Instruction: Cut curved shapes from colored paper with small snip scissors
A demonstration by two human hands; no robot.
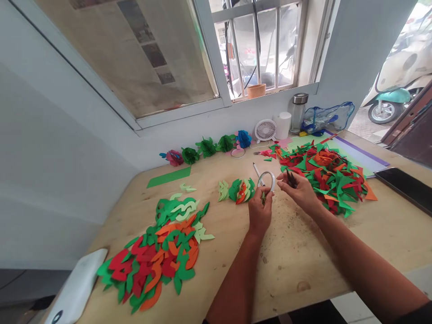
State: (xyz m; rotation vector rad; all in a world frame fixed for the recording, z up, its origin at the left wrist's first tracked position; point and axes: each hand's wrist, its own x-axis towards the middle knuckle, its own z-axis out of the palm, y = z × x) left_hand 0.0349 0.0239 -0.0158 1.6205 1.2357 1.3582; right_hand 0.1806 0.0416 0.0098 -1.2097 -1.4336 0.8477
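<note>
My left hand (260, 206) is closed on a white ring-shaped roll of tape (272, 181), held upright above the wooden table (219, 265). Just right of the roll, my right hand (299, 189) has its fingers curled round a small dark tool (290, 178), perhaps scissors, with thumb and forefinger together near the tape. A white pen (256, 169) lies behind the roll. Left of my left hand sit folded paper pieces in green and orange (241, 191) and a light green one (223, 191).
Cut paper shapes (158, 252) are heaped at left, paper scraps (327, 173) at right. Paper flowers (207, 147), a small fan (265, 130), a glass bottle (299, 113) and a clear bag (329, 118) line the wall. A phone (407, 186) lies at the right edge.
</note>
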